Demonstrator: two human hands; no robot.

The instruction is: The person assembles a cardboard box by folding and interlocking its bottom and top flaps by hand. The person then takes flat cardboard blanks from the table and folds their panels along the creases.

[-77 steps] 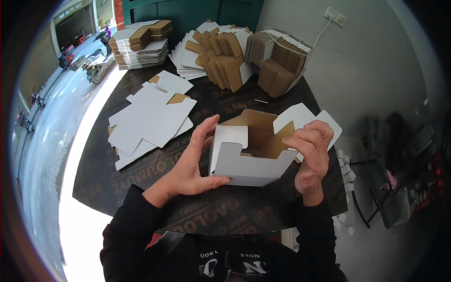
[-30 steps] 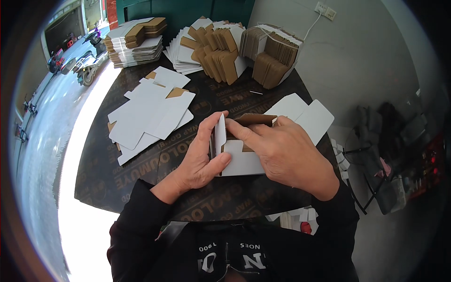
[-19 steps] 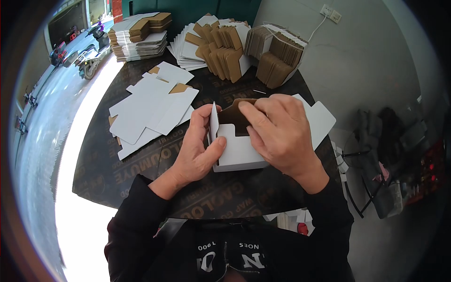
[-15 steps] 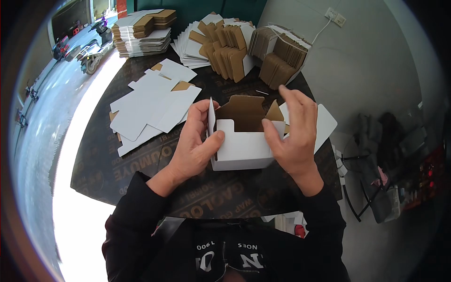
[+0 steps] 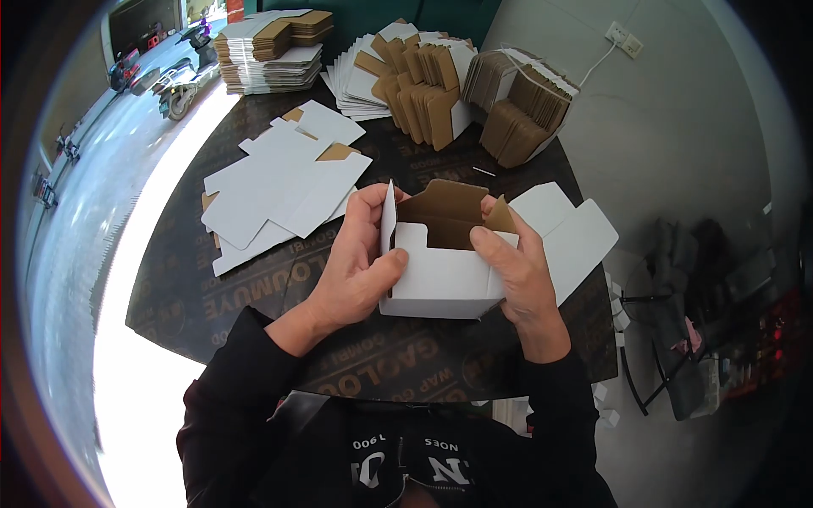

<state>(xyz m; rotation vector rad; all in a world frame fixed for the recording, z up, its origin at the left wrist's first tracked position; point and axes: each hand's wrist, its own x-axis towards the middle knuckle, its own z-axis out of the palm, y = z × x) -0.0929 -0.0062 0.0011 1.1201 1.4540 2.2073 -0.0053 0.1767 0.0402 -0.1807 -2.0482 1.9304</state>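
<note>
A white cardboard box (image 5: 445, 284) with a brown inside stands partly folded on the dark table, its top open. My left hand (image 5: 360, 262) grips its left end, the thumb on the front wall and the fingers behind an upright side flap. At the right end my right hand (image 5: 517, 262) is closed on the box, thumb on the front corner and fingers around the back. A brown flap (image 5: 501, 218) stands up beside the right thumb. White cardboard panels (image 5: 572, 241) extend to the right behind the right hand; whether they join the box is hidden.
Flat white blanks (image 5: 284, 182) lie on the table (image 5: 254, 317) at left. Along the back stand a tied stack (image 5: 271, 55), fanned-out cardboard (image 5: 419, 85) and a strapped bundle (image 5: 521, 106). A small white strip (image 5: 483, 172) lies behind the box. A dark chair (image 5: 677, 339) stands at right.
My right hand has come down from above the box's right corner and closed around its right end. Earlier its fingers were inside the box. My left hand has kept its hold on the left end.
</note>
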